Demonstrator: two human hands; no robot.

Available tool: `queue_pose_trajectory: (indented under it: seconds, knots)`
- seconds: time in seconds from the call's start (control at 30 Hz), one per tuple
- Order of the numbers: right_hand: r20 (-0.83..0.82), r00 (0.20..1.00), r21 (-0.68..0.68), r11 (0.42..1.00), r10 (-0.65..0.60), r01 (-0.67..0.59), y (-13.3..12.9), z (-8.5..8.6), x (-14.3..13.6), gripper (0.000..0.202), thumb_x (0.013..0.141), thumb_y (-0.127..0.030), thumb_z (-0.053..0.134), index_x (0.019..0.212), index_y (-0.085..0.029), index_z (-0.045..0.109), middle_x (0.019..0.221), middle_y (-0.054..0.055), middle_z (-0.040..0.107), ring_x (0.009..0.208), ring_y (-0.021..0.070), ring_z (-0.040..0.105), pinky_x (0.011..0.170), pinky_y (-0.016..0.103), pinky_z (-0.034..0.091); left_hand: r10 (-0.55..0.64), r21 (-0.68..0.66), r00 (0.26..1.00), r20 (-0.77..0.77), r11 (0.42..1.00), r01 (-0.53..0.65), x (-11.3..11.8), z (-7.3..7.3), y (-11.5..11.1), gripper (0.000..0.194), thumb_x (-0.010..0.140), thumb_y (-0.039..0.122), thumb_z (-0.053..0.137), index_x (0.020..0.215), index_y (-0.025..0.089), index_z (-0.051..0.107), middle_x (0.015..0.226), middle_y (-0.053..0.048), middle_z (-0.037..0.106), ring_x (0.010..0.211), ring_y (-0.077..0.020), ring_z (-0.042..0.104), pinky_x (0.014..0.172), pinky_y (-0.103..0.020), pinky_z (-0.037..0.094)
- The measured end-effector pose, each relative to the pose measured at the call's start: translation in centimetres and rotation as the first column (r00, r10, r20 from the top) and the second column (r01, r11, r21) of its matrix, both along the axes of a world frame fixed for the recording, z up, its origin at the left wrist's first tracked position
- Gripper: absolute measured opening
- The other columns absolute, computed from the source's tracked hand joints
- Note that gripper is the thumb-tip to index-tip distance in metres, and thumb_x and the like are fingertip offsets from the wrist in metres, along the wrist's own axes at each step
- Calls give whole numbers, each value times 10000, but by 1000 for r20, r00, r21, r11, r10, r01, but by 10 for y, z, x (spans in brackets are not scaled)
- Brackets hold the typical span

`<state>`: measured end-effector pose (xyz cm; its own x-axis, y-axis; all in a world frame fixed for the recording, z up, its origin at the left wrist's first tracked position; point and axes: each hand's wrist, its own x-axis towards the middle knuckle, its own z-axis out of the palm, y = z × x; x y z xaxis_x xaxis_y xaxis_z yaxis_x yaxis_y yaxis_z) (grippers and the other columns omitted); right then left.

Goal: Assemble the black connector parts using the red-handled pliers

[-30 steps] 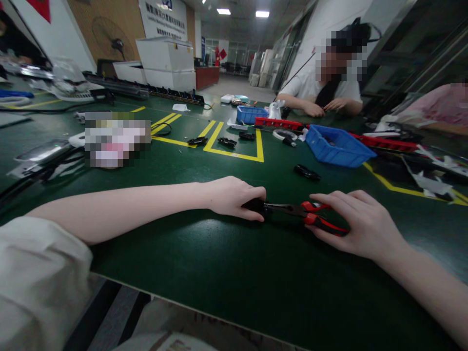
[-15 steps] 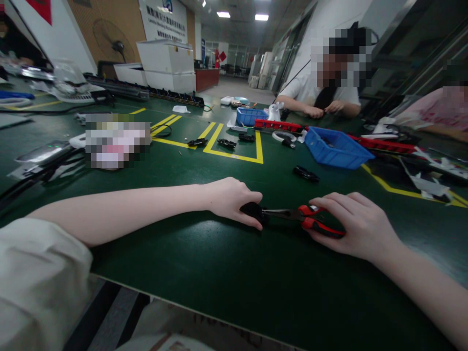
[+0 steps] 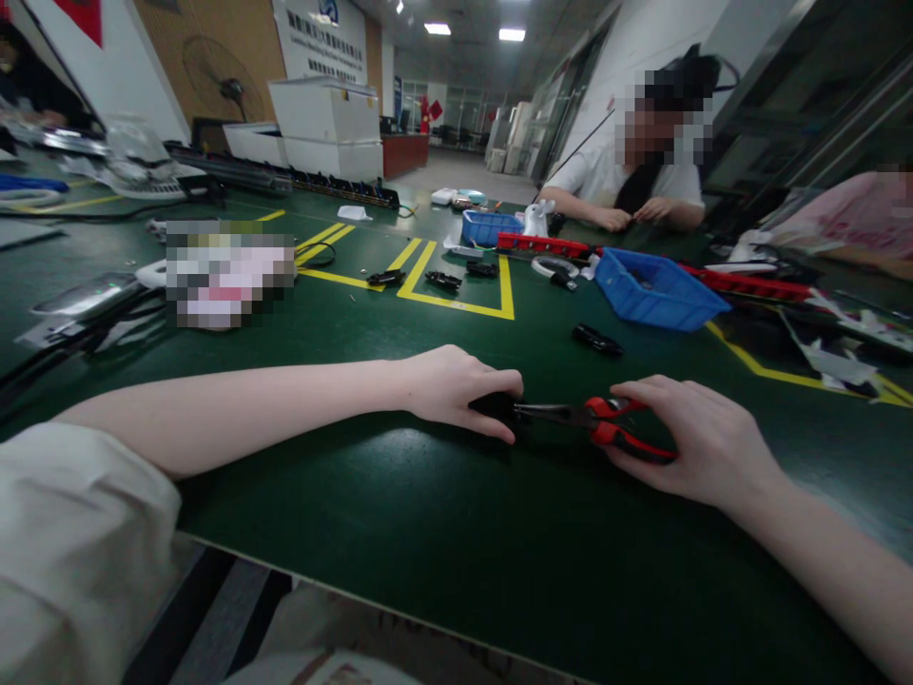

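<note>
A small black part [image 3: 495, 406] lies between the thumb and fingers of my left hand [image 3: 456, 390], low over the green table; its exact kind is hard to make out. Red-and-black needle-nose pliers [image 3: 606, 421] point left, and their long metal jaws reach the right end of that part. Around the handles of the pliers, my right hand [image 3: 691, 433] is closed, with the handles spread slightly apart. Whether the jaw tips pinch the part is too dark to see.
A loose black piece [image 3: 597, 340] lies beyond the pliers. Several similar black pieces [image 3: 443, 281] lie around the yellow tape marks. Farther right stands a blue bin [image 3: 656, 288] beside red strips [image 3: 748, 283]. A phone-like object [image 3: 232, 281] and cables are at left. A co-worker [image 3: 628, 190] sits opposite.
My right hand and the pliers have shifted very slightly right. The fingertips of my left hand have moved a little forward over the black part.
</note>
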<state>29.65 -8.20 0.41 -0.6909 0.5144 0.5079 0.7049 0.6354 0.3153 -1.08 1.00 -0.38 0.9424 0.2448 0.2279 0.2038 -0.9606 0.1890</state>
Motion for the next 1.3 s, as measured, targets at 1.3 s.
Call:
queue_pose_trajectory:
  seconds: [1.3]
  knots:
    - [36,996,125,989,77,-81,-2,6,-2,382,833,-354,709,1129,-162,565,919,127,726,768,253,700,624,365,517,-139,-291,969,206,937,196,-4,-1,0,291,855,396,754,1012,180,638,926,-42,698,810,-151,652,680,-225,467]
